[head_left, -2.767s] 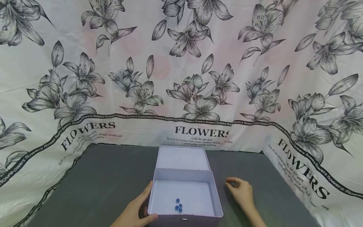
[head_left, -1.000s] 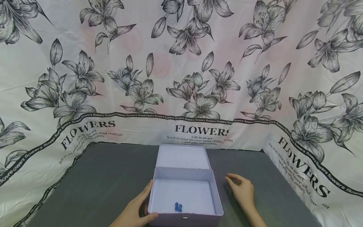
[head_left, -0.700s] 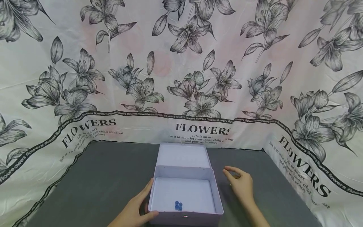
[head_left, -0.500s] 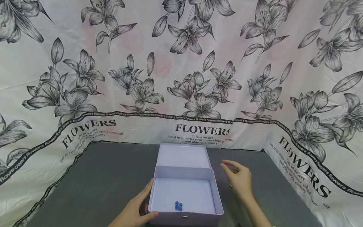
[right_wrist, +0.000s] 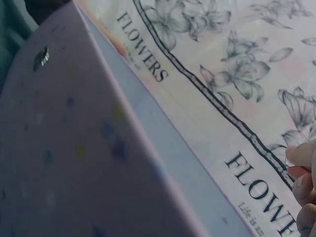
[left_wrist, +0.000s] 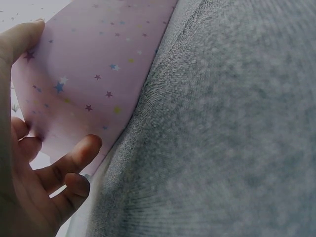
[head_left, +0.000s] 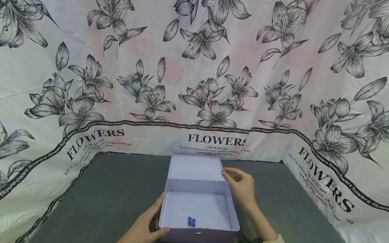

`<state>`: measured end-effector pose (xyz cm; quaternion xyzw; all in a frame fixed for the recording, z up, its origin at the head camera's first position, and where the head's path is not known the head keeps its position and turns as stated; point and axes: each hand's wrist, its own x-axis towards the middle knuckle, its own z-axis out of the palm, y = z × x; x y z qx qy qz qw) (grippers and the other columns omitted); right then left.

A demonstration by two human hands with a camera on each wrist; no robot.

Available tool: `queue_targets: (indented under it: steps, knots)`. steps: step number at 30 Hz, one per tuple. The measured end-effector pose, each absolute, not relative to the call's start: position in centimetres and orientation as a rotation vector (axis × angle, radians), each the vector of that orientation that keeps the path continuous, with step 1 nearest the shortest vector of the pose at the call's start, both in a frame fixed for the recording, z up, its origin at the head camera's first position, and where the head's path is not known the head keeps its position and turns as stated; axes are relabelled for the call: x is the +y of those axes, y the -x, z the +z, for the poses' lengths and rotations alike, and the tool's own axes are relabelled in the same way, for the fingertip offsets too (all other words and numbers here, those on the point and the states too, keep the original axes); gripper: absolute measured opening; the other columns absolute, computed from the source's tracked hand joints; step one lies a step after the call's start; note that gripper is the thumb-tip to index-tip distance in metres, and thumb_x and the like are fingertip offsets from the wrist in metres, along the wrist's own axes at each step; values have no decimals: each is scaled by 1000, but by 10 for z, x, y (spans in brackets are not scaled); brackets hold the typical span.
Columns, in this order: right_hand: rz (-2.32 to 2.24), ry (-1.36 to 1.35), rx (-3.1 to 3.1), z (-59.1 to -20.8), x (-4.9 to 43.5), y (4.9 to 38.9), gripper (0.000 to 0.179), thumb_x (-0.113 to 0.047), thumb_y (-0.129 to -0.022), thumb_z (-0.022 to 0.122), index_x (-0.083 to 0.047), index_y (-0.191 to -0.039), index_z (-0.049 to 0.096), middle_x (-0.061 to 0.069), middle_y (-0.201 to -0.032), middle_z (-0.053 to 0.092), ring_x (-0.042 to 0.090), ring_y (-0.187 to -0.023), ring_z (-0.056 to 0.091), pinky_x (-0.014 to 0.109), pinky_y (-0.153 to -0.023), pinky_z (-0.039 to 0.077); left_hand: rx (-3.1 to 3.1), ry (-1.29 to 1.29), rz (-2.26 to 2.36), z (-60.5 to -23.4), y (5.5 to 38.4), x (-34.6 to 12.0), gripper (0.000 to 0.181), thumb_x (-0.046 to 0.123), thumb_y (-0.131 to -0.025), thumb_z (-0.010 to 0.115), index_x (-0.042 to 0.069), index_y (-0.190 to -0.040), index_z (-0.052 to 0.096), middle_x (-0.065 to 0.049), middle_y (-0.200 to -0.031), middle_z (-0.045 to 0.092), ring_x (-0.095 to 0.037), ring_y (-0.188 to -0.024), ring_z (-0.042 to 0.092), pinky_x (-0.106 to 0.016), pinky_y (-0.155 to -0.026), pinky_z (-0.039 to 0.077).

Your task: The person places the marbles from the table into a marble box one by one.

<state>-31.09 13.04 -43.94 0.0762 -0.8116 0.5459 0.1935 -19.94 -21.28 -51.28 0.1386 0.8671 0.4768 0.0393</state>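
A pale lilac box [head_left: 199, 236] with its lid [head_left: 196, 167] open behind it stands in front of me. Several small blue beads [head_left: 191, 221] lie inside near the front wall. My left hand [head_left: 147, 222] grips the box's left front corner, thumb along the front rim. In the left wrist view the left hand [left_wrist: 42, 173] lies against the box's star-printed side [left_wrist: 94, 74]. My right hand [head_left: 243, 187] has thumb and forefinger close together right at the lid's right edge. In the right wrist view the right hand's fingertips [right_wrist: 292, 155] show a small clear glint; I cannot tell whether they pinch anything.
A dark grey table [head_left: 121, 189] extends to both sides of the box. White cloth with printed lilies [head_left: 170, 87] hangs behind and around it. The box's front carries a small metal latch [right_wrist: 42, 58].
My right hand has come off the table at the right, risen, and moved left to the lid's edge. Since the first frame one bead has shifted closer to the others. The left hand stays put.
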Motion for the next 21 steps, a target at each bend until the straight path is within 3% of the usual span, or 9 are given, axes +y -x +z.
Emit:
queue_targets:
  steps: [2,3,10,21]
  knots:
    - [1551,-247,-2268,-441,123,311,16,-21,-92,85,-13,-106,84,10,-91,80,0,-40,31,18,-38,23,2661,-426,1463,-513,200,-213,107,47,-94,80,16,-172,14,-17,-176,16,-50,-156,26,-72,-114,37]
    - [1556,-264,-2264,-441,119,312,16,-21,-92,86,-13,-106,84,9,-99,82,0,-41,33,17,-39,23,2659,-424,1466,-512,200,-213,107,47,-94,80,16,-172,14,-17,-176,16,-50,-156,26,-72,-114,37]
    - [1551,-364,-2245,-440,93,313,15,-18,-91,86,-11,-105,84,9,-77,75,-1,-41,29,18,-43,22,2664,-442,1466,-512,201,-214,106,45,-94,80,17,-172,14,-17,-175,17,-49,-156,27,-74,-114,36]
    - [1598,-450,-2272,-439,69,315,18,-23,-91,86,-13,-105,84,9,-80,77,-1,-39,33,20,-42,25,2642,-442,1474,-511,199,-213,106,45,-95,79,13,-172,13,-21,-175,15,-54,-154,29,-69,-110,43]
